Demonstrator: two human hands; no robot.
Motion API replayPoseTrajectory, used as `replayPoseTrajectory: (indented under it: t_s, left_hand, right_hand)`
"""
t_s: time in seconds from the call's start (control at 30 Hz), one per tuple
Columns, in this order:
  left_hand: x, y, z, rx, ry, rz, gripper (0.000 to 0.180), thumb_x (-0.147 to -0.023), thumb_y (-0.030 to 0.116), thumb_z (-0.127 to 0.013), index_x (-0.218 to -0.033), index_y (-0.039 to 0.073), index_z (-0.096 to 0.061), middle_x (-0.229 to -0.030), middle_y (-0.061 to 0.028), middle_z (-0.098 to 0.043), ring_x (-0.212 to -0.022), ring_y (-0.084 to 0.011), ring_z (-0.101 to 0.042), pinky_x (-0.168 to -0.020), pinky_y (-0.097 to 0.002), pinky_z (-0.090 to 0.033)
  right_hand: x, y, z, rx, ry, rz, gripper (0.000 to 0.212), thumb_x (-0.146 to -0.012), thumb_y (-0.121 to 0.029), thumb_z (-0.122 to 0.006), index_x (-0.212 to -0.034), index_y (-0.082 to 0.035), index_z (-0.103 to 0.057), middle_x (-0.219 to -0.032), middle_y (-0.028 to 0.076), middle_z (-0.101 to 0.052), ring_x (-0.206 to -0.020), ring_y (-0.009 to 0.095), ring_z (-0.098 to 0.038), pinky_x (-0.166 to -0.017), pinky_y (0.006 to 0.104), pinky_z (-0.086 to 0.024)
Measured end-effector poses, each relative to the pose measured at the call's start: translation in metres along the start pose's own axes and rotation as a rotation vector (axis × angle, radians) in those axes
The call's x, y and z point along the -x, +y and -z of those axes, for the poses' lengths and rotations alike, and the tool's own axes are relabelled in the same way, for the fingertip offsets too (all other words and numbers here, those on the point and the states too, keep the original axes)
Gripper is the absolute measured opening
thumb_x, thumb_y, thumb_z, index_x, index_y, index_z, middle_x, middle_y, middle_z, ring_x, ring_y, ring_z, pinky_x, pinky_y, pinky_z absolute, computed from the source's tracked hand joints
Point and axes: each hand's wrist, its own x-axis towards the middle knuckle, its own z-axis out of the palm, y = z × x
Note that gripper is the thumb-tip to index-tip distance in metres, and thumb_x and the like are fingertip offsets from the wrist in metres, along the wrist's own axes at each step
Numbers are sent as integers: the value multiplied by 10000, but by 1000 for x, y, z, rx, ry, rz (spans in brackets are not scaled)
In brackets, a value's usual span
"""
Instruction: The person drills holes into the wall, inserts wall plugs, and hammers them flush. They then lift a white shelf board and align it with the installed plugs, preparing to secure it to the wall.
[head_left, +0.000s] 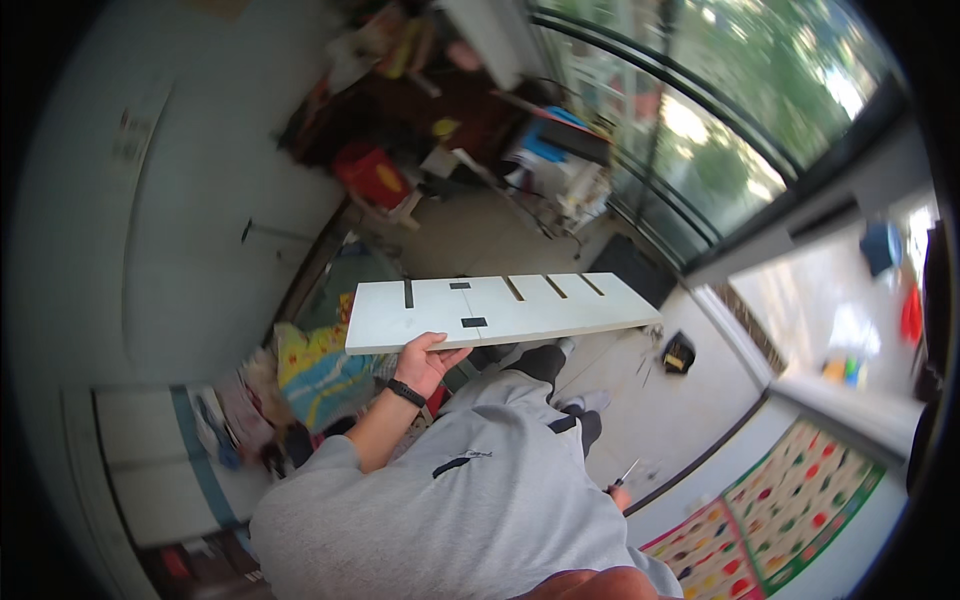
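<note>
A long white board (550,312) with several dark slots and two small black rectangles on its face is held up in front of me. My left hand (428,368), with a black band on the wrist, grips its near edge, thumb on top and fingers underneath. Low at my right side, partly hidden by my body, my right hand (621,497) is closed around the dark handle of a screwdriver (629,470). Its thin metal shaft points up and away from the board.
On the tiled floor to the right stands a small black container (678,353), with thin metal pieces beside it. Bedding (320,365) is heaped at left. Clutter and a red box (372,175) lie ahead. A window (700,130) and a patterned mat (800,500) are at right.
</note>
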Motion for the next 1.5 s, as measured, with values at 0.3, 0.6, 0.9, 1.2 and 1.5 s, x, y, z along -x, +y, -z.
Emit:
replayPoseTrajectory:
  t_s: [0.3,0.6,0.9,1.2,1.5]
  left_hand:
    - [-22,96,101,401,290,-351,336,-922,66,-582,-1232,-61,-567,-1231,-219,-664,-1159,-380,-673,-1008,-527,-586]
    - [-65,267,187,611,435,-625,179,-924,61,-615,-1067,-45,-603,-1139,-195,-671,-1114,-381,-680,-1023,-558,-581]
    - [-109,399,198,767,435,-877,87,-932,40,-595,-972,-21,-642,-1094,-176,-719,-1106,-365,-692,-1061,-592,-534]
    - [-190,543,218,816,486,-956,408,-894,57,-589,-1280,-72,-554,-1258,-227,-667,-1178,-427,-662,-1089,-610,-512]
    - [-267,669,284,803,316,-1019,492,-899,71,-582,-1371,-55,-521,-1334,-237,-643,-1192,-420,-668,-1044,-576,-559]
  right_hand:
    - [87,-241,-103,577,-322,484,54,-818,-51,-661,-803,-5,-635,-632,53,-578,-518,169,-561,-478,318,-467]
    - [307,-409,-456,699,-801,784,152,-853,-116,-699,-765,-76,-582,-664,21,-579,-565,118,-548,-521,284,-396]
    - [481,-431,-696,570,-1189,856,56,-898,-73,-650,-898,-18,-660,-755,27,-627,-666,121,-571,-653,267,-445]
    - [585,-453,-921,775,-1310,776,164,-915,-58,-669,-1050,33,-687,-817,59,-665,-700,142,-608,-674,284,-483]
    - [646,-435,-1072,787,-1323,837,139,-909,-58,-679,-1026,17,-675,-826,69,-677,-681,147,-622,-650,279,-481]
